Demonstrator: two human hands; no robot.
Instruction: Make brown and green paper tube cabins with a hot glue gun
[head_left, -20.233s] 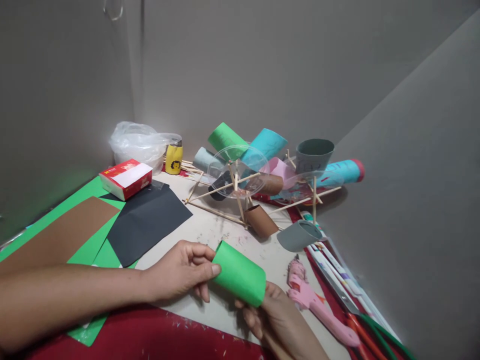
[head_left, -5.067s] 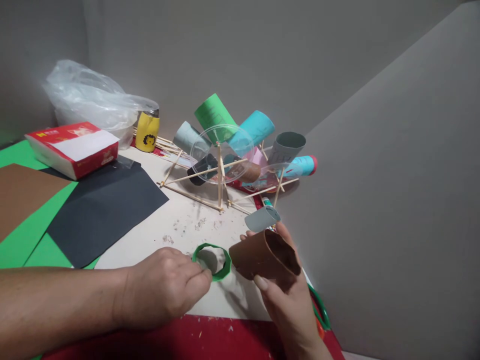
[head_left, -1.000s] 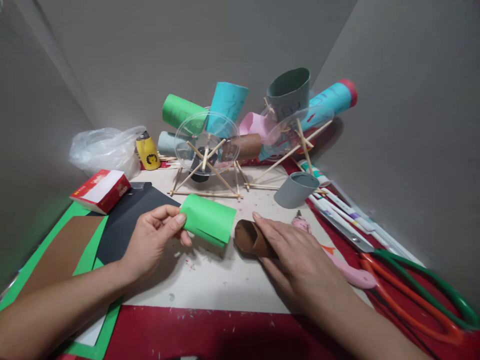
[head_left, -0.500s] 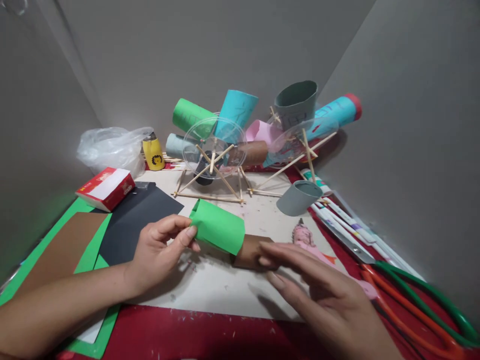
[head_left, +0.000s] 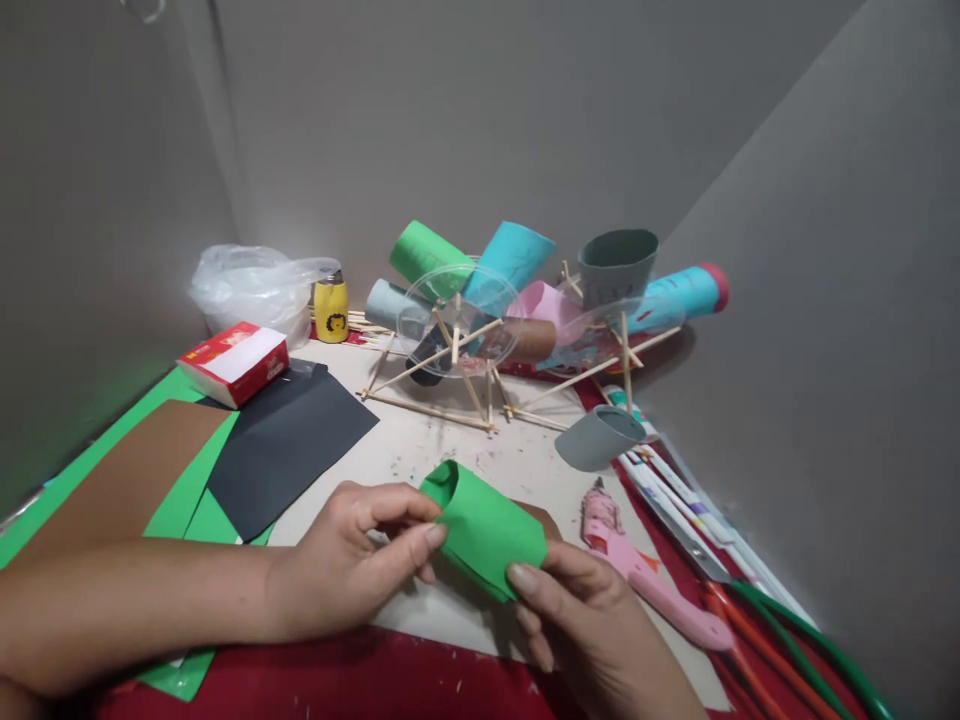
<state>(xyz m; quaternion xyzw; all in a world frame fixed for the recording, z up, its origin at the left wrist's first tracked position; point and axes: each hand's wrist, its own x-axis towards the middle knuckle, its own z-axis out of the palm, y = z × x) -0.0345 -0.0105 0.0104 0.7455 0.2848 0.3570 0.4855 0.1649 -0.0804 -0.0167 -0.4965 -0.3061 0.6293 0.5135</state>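
Between my two hands is a green paper tube (head_left: 491,535), tilted down to the right with its open end toward the upper left. My left hand (head_left: 367,560) pinches the rim of that open end between thumb and fingers. At the lower right end, my right hand (head_left: 577,610) grips the tube, thumb in front and fingers behind. Partly hidden behind the green tube lies a brown paper piece (head_left: 541,518). A pink glue gun (head_left: 637,575) lies just right of my right hand, and a grey paper tube (head_left: 600,438) rests beyond it.
A stick-and-plastic-disc wheel (head_left: 457,320) with coloured paper tubes stands at the back. Red-and-white box (head_left: 236,362), black paper (head_left: 292,450) and brown paper (head_left: 124,480) lie left. Markers (head_left: 697,500) and green-and-orange-handled scissors (head_left: 772,610) lie right. A plastic bag (head_left: 251,295) sits behind.
My right hand has moved from beside the brown piece onto the green tube's right end. The green tube has come nearer to me, still in my left hand. The view has shifted slightly.
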